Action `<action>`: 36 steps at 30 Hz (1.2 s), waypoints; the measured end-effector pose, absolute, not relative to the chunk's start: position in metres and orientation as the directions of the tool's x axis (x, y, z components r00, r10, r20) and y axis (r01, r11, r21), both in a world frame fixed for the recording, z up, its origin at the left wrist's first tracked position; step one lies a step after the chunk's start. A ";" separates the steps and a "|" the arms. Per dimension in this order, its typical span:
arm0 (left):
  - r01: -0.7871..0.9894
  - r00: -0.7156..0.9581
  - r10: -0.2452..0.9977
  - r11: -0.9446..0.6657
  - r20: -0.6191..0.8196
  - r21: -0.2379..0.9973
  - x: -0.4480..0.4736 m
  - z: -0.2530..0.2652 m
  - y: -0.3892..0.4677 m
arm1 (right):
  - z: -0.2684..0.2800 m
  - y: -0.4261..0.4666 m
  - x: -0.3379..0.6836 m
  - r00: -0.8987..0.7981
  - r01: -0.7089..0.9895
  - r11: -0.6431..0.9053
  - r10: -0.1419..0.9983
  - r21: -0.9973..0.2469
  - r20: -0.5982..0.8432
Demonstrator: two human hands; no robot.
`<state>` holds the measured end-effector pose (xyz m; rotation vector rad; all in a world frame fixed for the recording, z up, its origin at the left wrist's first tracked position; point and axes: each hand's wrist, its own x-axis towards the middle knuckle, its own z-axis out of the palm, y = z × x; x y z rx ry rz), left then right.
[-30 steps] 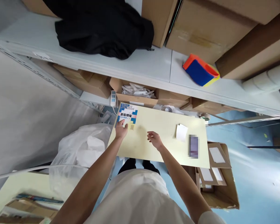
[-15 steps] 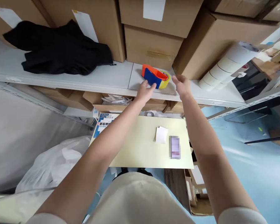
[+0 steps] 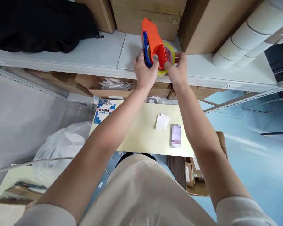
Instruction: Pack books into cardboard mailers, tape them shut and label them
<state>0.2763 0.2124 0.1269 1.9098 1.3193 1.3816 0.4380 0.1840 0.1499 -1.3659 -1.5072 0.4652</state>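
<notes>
An orange and blue tape dispenser with a yellow-edged tape roll is held just over the front of the grey shelf. My left hand is closed on its blue side, thumb at the near end. On the other side, my right hand grips the roll's edge, with the thumb against the near orange part. The dispenser is tilted up, its orange end pointing away from me. Fingertips behind the dispenser are partly hidden.
Cardboard boxes line the shelf's back. Black cloth lies left; white rolls stack at right. Below is a pale yellow tabletop with a book, paper slips and a blurred phone. A white plastic bag sits lower left.
The tape dispenser has been turned and tipped up from lying on the shelf. My right hand has moved left and taken hold of it. The view has moved closer to the shelf.
</notes>
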 end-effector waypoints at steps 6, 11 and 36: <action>0.432 0.086 0.916 -0.388 0.391 0.814 0.233 0.125 0.037 | 0.116 -0.007 0.397 0.210 0.375 0.157 0.946 -0.914 0.248; 0.474 0.202 0.979 -0.123 0.029 0.872 0.207 0.030 -0.038 | 0.024 -0.098 0.365 0.279 0.247 -0.202 0.952 -0.948 -0.130; 0.529 0.168 0.863 0.329 -0.477 0.782 0.195 -0.097 -0.073 | -0.104 -0.134 0.363 0.272 0.234 -0.535 0.838 -0.812 -0.474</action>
